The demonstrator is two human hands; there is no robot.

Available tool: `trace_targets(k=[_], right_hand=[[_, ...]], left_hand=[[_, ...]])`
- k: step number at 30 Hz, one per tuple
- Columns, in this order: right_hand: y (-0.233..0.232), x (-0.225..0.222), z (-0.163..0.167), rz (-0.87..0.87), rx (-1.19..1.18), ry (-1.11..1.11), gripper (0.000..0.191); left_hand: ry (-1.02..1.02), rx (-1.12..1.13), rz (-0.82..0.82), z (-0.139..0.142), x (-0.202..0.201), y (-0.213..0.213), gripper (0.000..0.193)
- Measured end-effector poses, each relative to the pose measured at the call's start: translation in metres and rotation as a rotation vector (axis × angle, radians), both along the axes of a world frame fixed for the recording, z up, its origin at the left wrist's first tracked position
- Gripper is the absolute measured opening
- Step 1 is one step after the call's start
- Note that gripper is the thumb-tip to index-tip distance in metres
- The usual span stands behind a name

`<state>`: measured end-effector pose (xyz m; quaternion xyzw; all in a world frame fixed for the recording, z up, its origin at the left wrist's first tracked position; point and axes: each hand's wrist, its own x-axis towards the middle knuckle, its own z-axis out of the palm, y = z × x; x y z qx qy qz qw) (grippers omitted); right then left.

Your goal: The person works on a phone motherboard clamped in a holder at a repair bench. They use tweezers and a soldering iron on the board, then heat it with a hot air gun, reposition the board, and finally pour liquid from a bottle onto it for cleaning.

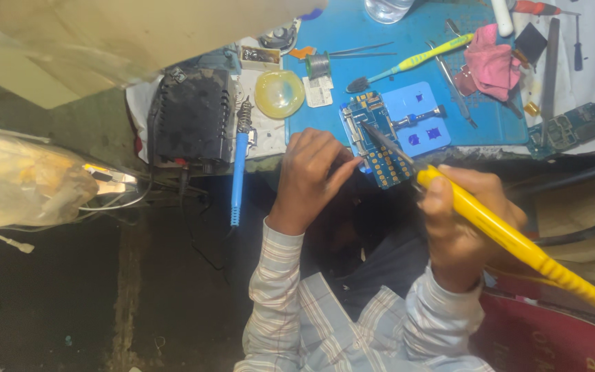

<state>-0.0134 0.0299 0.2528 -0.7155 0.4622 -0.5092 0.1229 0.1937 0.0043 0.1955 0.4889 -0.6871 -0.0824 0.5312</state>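
A blue circuit board (pixel 379 141) with gold pads lies at the near edge of a blue work mat (pixel 352 41), partly on a light blue holder (pixel 421 124). My right hand (pixel 466 224) grips a yellow-handled soldering iron (pixel 511 241); its dark tip rests on the board's upper part. My left hand (pixel 315 172) sits just left of the board, fingers curled, with a fingertip against the board's left edge. It seems to pinch something thin, too small to make out.
A blue soldering iron (pixel 239 162) rests in a spring stand beside a black box (pixel 191 117). On the mat lie a solder spool (pixel 318 65), yellow round tin (pixel 279 94), toothbrush (pixel 414 62), tweezers (pixel 456 86), pink cloth (pixel 492 62). Another board (pixel 566 129) lies right.
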Motion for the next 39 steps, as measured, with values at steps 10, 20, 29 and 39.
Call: trace_targets(k=[10,20,29,39], right_hand=[[0.0,-0.005,-0.002,0.03,-0.01,0.068,0.026],[-0.002,0.001,0.004,0.034,0.018,0.074,0.027],[-0.001,0.003,0.007,0.037,-0.011,0.108,0.023],[0.009,0.002,0.014,0.036,0.11,-0.036,0.023]], left_hand=[[-0.004,-0.003,0.01,-0.001,-0.001,0.0,0.023],[-0.01,-0.007,0.013,0.0,-0.002,0.0,0.023],[-0.013,-0.012,0.018,-0.001,-0.001,-0.001,0.023],[0.002,-0.007,0.016,-0.001,-0.001,0.0,0.024]])
